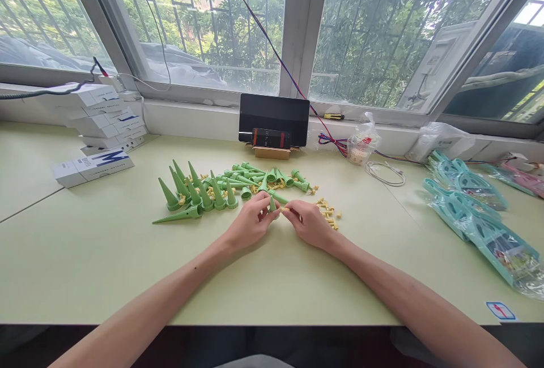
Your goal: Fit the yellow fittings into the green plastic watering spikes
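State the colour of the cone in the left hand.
The cone is green, seen best in the head view.

My left forearm (170,290) and right forearm (391,280) are bare, stretched out ahead of me and slanting inward so that my hands nearly meet. My left hand (250,223) has its fingers (259,202) curled, the thumb (271,218) set opposite them in a pinch. My right hand (313,225) faces it, its back upward, thumb and index finger drawn together towards the left. The fingertips of both sit just beside each other. A small dark spot (195,268) marks my left forearm.
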The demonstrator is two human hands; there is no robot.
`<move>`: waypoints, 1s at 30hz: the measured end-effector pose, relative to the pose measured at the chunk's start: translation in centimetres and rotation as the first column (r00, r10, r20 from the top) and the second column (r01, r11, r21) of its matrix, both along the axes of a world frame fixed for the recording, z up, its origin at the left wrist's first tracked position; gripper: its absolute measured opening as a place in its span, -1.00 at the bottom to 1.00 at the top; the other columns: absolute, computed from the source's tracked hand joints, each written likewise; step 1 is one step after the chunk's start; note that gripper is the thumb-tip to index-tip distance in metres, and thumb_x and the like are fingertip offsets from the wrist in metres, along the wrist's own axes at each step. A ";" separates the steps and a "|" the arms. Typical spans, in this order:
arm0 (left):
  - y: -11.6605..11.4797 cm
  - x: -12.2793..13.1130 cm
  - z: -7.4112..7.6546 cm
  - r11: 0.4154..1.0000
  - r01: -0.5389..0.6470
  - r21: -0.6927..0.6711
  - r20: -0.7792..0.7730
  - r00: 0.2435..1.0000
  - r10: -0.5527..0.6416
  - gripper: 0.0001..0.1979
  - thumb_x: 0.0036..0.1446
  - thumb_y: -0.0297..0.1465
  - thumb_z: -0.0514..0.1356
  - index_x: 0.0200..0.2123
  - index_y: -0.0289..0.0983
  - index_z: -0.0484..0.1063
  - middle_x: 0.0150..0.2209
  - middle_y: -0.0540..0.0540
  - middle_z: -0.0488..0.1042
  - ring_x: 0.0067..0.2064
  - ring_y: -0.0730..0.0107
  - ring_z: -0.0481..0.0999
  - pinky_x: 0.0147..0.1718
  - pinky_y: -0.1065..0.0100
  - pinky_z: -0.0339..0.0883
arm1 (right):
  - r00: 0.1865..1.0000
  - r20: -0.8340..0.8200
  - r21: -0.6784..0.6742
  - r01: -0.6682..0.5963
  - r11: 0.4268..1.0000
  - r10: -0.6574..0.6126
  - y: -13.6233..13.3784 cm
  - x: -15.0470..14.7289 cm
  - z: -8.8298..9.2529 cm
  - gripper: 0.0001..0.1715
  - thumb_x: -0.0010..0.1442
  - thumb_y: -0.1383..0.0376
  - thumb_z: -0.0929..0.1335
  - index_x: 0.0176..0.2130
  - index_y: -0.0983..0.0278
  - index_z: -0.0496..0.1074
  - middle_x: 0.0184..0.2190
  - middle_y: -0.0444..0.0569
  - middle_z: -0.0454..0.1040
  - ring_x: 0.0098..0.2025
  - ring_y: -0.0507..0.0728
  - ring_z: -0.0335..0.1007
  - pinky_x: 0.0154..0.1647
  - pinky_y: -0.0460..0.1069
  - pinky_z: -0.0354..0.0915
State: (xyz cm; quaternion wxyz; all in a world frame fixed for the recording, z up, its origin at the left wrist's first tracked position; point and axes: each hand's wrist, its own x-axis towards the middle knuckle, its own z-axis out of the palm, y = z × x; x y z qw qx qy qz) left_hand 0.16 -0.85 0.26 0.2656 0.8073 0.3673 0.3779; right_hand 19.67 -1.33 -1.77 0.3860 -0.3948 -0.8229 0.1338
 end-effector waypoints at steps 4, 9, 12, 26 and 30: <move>-0.1 0.0 0.0 1.000 0.013 -0.014 -0.007 1.000 -0.013 -0.77 0.28 -0.32 0.08 -0.42 -0.25 0.36 -0.24 -0.10 0.39 -0.27 0.37 0.37 -0.40 0.36 0.33 | 1.000 0.007 -0.015 0.001 1.000 -0.001 0.0 0.0 0.1 -0.60 0.39 0.20 0.19 -0.45 0.26 0.30 -0.53 -0.13 0.33 -0.51 0.02 0.17 -0.46 -0.08 0.08; -0.1 0.0 0.0 1.000 0.021 -0.021 -0.005 1.000 -0.021 -0.78 0.28 -0.32 0.08 -0.42 -0.25 0.35 -0.23 -0.10 0.39 -0.27 0.37 0.37 -0.40 0.36 0.33 | 1.000 0.019 -0.033 -0.002 0.999 0.003 0.0 0.1 0.2 -0.56 0.40 0.18 0.18 -0.50 0.25 0.24 -0.58 -0.17 0.26 -0.54 0.01 0.09 -0.49 -0.08 0.03; -0.1 0.0 0.0 0.999 0.026 -0.020 -0.002 1.000 -0.027 -0.78 0.28 -0.32 0.09 -0.42 -0.25 0.35 -0.23 -0.10 0.39 -0.27 0.37 0.37 -0.40 0.37 0.32 | 1.000 0.024 -0.038 -0.002 0.999 0.003 0.0 0.1 0.1 -0.54 0.40 0.17 0.17 -0.52 0.24 0.18 -0.61 -0.18 0.20 -0.56 0.01 0.03 -0.50 -0.08 -0.01; -0.1 0.0 -0.1 0.998 0.055 -0.005 -0.023 0.998 -0.055 -0.79 0.30 -0.34 0.08 -0.40 -0.26 0.36 -0.25 -0.09 0.39 -0.27 0.38 0.37 -0.42 0.38 0.27 | 0.996 0.086 -0.096 0.006 0.995 0.003 0.1 0.5 0.0 -0.43 0.42 0.09 0.10 -0.55 0.27 0.21 -0.64 -0.17 0.22 -0.57 -0.01 0.08 -0.47 -0.08 -0.01; -0.1 0.0 -0.1 0.998 0.061 -0.017 -0.027 0.998 -0.061 -0.81 0.30 -0.34 0.07 -0.37 -0.25 0.37 -0.25 -0.08 0.39 -0.28 0.38 0.37 -0.42 0.37 0.27 | 0.996 0.095 -0.091 0.004 0.996 0.004 0.2 0.5 -0.1 -0.40 0.43 0.09 0.09 -0.58 0.27 0.18 -0.66 -0.18 0.19 -0.59 -0.02 0.06 -0.48 -0.08 -0.03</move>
